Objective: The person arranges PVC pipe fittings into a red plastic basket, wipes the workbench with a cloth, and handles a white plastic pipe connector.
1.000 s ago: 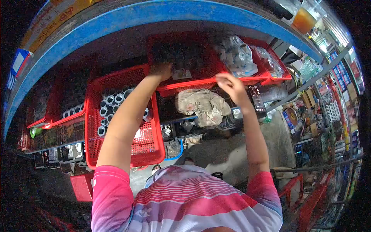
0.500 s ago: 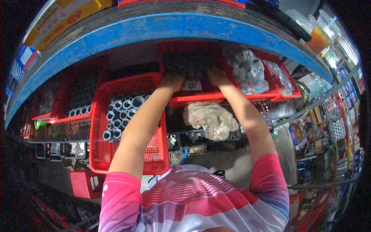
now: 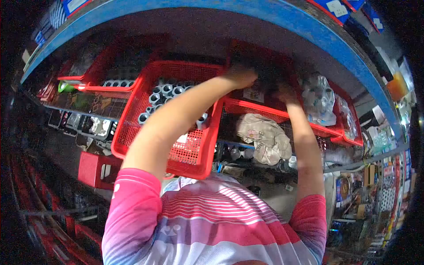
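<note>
Two grips are mine, and both reach into the dark red basket (image 3: 258, 107) under the shelf. My left grip (image 3: 244, 78) is at its left side, and my right grip (image 3: 285, 92) is at its right side. They look dim and blurry, so I cannot tell if either one is clenched, let go or grasping something. A pale card (image 3: 253, 96) sits between them, just behind the front rim. The rest of the inside is too dark for me to see.

I think it is best to go slow here and feel with both grips. I should lift my wrists well over the rim so they do not scrape.

Next to it on the left is a bigger red basket (image 3: 190, 172) with grey metal rings (image 3: 167, 90) inside. My left arm goes across it and hides some of the rings, so my elbow could bump them. On the right are clear plastic bags (image 3: 319, 99) in another red basket, close to my right arm. A crumpled cloth (image 3: 263, 138) lies below the front rim, between my arms. The blue shelf edge (image 3: 329, 37) curves over everything. It gives shade and could get in my way if I lift too high.
</note>
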A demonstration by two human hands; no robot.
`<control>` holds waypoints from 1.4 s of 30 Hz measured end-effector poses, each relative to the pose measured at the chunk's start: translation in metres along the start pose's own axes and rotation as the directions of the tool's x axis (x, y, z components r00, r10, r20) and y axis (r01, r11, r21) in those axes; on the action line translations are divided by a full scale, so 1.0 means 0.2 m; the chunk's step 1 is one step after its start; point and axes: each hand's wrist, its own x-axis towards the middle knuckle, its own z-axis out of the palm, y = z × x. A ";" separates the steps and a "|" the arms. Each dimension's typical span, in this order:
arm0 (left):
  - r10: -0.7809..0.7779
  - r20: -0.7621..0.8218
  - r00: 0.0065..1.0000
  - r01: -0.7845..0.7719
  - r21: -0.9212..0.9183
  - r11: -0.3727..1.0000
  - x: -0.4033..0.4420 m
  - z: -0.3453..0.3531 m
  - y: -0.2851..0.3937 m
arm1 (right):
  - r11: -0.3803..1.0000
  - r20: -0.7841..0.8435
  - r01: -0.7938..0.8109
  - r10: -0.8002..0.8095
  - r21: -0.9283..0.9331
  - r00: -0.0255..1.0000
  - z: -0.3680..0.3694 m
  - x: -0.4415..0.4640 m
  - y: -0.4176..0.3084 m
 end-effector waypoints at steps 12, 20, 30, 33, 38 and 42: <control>0.137 -0.037 0.990 -0.138 -0.015 0.990 -1.07 -0.52 0.00 | 0.990 0.116 0.018 -0.002 -0.143 0.993 -0.18 0.00 -0.06; 0.318 0.024 0.948 -0.318 -0.013 0.948 -1.19 -0.19 -0.10 | 0.992 -0.216 0.081 -0.101 -0.097 0.971 -0.21 -0.08 0.07; 0.340 0.001 0.940 -0.336 0.155 0.929 -1.17 -0.05 -0.18 | 0.870 -0.041 0.255 -0.263 0.422 0.964 -1.22 -0.57 -0.79; 0.306 0.037 0.951 -0.308 0.179 0.934 -1.19 -0.14 -0.14 | 0.742 0.000 0.359 -0.436 0.566 0.900 -1.20 -0.56 -1.00; 0.051 -0.007 0.999 -0.051 0.068 0.996 -1.42 -0.47 -0.07 | 0.678 0.103 0.493 -0.638 0.546 0.763 -0.97 -0.47 -1.30; -0.019 -0.079 0.997 0.009 -0.117 0.993 -1.75 -0.69 0.08 | 0.721 0.232 0.618 -0.689 0.314 0.687 -0.77 -0.46 -1.39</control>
